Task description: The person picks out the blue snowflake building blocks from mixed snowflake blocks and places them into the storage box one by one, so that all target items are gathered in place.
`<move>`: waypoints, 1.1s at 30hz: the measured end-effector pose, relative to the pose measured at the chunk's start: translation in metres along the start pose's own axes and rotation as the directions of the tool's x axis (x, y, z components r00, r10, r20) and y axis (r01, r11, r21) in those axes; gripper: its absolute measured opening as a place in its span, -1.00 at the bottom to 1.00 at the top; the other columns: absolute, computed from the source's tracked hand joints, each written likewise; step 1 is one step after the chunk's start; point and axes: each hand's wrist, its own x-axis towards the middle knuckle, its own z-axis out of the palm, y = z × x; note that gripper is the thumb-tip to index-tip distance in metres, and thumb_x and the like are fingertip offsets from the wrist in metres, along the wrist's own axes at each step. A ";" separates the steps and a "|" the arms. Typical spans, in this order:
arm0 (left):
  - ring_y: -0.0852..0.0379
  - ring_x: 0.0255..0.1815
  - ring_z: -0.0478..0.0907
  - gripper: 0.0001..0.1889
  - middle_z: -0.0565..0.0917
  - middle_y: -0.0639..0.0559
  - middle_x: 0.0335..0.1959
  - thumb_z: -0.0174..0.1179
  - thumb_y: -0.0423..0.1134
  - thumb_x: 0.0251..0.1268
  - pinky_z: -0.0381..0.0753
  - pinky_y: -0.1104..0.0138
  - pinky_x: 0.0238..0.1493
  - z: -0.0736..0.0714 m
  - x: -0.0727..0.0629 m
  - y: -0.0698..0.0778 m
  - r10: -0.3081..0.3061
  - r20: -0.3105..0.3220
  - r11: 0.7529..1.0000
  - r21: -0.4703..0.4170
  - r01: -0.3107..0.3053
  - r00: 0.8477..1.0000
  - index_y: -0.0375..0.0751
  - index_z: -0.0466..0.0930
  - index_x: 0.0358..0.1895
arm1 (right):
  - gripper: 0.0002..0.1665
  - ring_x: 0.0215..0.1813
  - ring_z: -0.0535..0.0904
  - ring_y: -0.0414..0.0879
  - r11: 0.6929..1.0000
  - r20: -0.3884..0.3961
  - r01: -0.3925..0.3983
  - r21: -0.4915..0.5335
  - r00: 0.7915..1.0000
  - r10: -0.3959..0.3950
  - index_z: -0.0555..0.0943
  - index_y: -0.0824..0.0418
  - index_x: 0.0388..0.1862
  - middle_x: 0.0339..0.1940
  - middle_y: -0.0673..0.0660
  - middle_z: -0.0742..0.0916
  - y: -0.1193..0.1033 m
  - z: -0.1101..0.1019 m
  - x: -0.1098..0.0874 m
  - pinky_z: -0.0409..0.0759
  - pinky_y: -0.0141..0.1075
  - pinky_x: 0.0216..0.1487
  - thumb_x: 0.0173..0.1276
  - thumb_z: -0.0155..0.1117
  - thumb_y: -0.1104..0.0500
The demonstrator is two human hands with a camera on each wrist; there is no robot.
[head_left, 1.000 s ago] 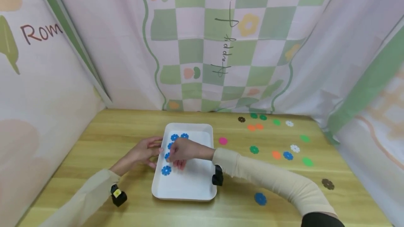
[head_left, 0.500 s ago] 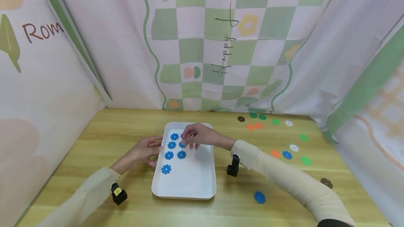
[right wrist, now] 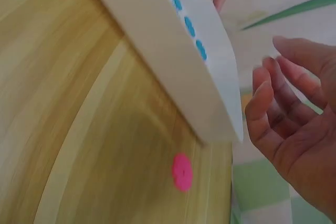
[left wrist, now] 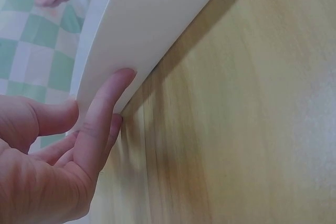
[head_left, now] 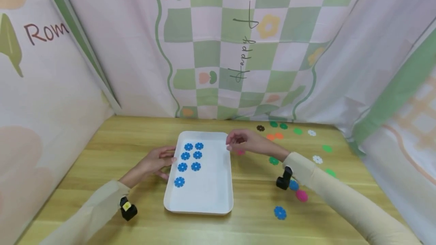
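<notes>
Inside the white tray (head_left: pixel 211 196) lie several blue flower-shaped discs (head_left: pixel 179 182), in a left column and a shorter second column. My left hand (head_left: pixel 153 162) rests on the tray's left side. In the left wrist view its thumb touches the rim and a nearly straight finger (left wrist: pixel 107 95) presses the outer wall. Just beyond the tray's upper right edge is my right hand (head_left: pixel 250 141), in the air. Its fingers are loosely bent, the thumb apart, with nothing between them in the right wrist view. A pink disc (right wrist: pixel 182 172) lies on the table below it.
Loose discs are scattered on the wooden table (head_left: pixel 252 226) at the right: a blue one (head_left: pixel 280 213), a pink one (head_left: pixel 301 195), and green, orange, white and brown ones further back. The right forearm covers part of them. A patterned curtain (head_left: pixel 238 56) stands behind the table.
My right hand has lifted from the second column of blue discs and moved right, past the tray's right edge. The discs it covered now show. My left hand has stayed put.
</notes>
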 end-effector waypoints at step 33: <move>-0.12 0.03 0.73 -0.39 0.37 -0.49 0.50 0.18 -0.32 0.58 0.89 0.05 -0.24 0.000 0.001 -0.001 -0.011 0.006 1.000 -0.012 0.012 1.000 -0.33 0.24 0.59 | -0.47 0.23 0.35 -0.11 0.990 0.449 0.136 -0.042 0.887 -0.103 0.67 -0.01 0.16 0.12 0.05 0.55 0.054 0.005 -0.130 0.39 -0.33 0.29 0.22 0.63 0.18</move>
